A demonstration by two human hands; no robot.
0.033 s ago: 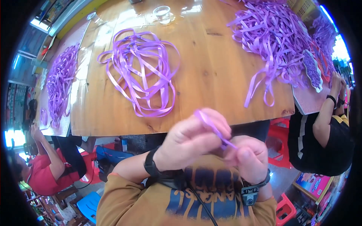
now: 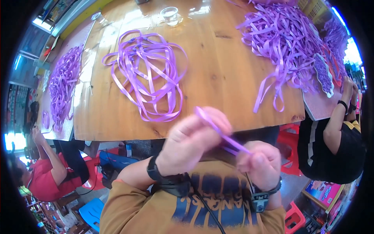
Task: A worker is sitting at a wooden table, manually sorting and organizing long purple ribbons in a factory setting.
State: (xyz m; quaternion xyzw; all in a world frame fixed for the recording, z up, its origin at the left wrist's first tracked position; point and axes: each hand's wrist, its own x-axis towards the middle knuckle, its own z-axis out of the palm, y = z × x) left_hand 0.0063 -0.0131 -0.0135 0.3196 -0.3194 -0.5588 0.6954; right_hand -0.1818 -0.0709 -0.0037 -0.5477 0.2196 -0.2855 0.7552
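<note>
A narrow, shiny purple ribbon (image 2: 223, 135) stretches between my two hands, just off the table's near edge. My left hand (image 2: 191, 142) is closed on it, blurred by motion, with the ribbon crossing its fingers. At the lower end my right hand (image 2: 258, 162) pinches the ribbon between thumb and curled fingers. A second strand shows below the first, close to the right hand. Beyond my left hand lies a loose looped bundle of purple ribbons (image 2: 150, 84) on the wooden table (image 2: 212, 74).
A big heap of purple ribbons (image 2: 282, 46) covers the table's far right. Beside it stands a scalloped tray (image 2: 322, 74) with small purple pieces. Another ribbon pile (image 2: 64, 85) lies at left. A clear cup (image 2: 170, 16) sits at the back. People work on both sides.
My left hand has moved slightly left and away from the right hand. A longer stretch of ribbon now shows between them. The right hand has shifted a little to the right.
</note>
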